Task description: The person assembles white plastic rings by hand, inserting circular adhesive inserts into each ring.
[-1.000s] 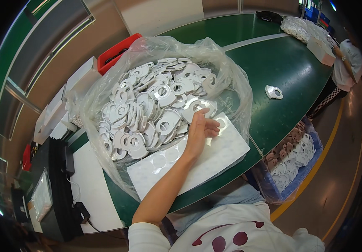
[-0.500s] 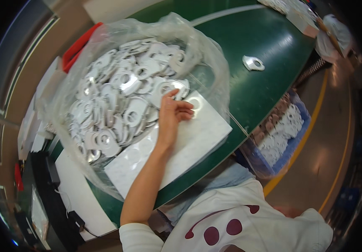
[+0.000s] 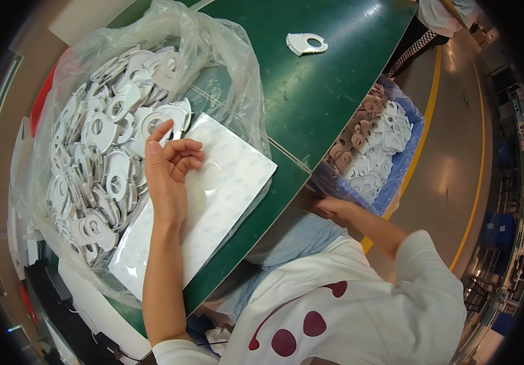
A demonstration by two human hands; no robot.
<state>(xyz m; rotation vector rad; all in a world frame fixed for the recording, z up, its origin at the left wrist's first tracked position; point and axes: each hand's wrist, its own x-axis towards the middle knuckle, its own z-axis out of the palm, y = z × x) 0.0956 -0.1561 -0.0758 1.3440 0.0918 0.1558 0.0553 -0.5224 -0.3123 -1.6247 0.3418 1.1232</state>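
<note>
My left hand [image 3: 171,167] is raised over a glossy white sheet [image 3: 231,176] with faint round marks, its fingers loosely bent and apart, holding nothing. Beside it, a large clear plastic bag [image 3: 234,48] lies spread open on the table. Many flat white plastic pieces [image 3: 101,131], each with a round hole, fill that bag. One similar white piece [image 3: 298,44] lies alone farther off on the green table. Below the table edge, my right hand [image 3: 333,207] is near a blue-lined bin [image 3: 413,137]; its fingers are mostly hidden.
The green table [image 3: 329,79] has a metal-edged front. The bin at its right holds white and brownish pieces. A person [image 3: 438,18] stands at the far right, beside a floor with yellow lines [image 3: 430,121]. A dark device with cables [image 3: 49,292] is at lower left.
The view has shifted right, so table things appear farther left. My right arm has come into view beside the bin. My left hand stays over the sheet, its fingers still apart.
</note>
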